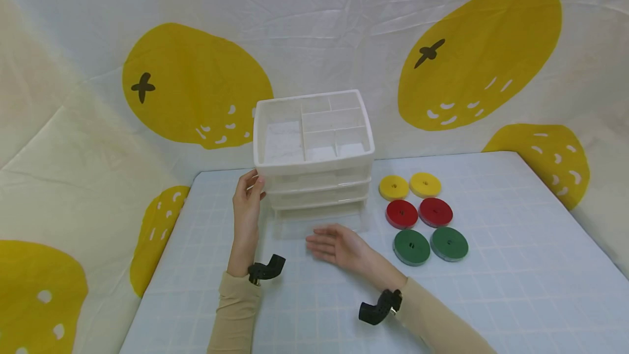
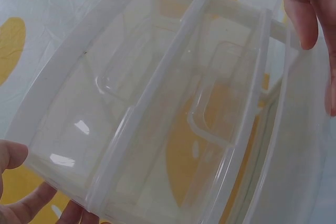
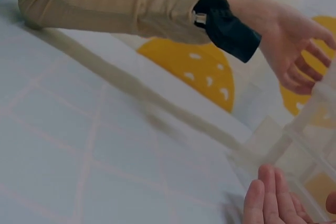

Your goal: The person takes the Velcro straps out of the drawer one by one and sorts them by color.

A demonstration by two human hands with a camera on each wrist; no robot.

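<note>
A white plastic drawer unit [image 1: 314,169] with a divided top tray stands at the back of the table. Its lowest clear drawer [image 1: 319,222] is pulled out toward the front, with a gap behind its front in the left wrist view. My left hand [image 1: 248,201] rests against the unit's left side, its thumb [image 2: 13,154] near the top rim's corner and fingertips along the side edge. My right hand [image 1: 340,247] is just before the pulled-out drawer, fingers fairly straight and together, holding nothing. Whether it touches the drawer front is unclear.
Right of the unit lie flat round rolls in pairs: yellow [image 1: 393,187], red [image 1: 402,214] and green [image 1: 411,247]. A pale checked cloth [image 1: 516,288] covers the table. Behind it hangs a white sheet [image 1: 319,31] with yellow fruit shapes.
</note>
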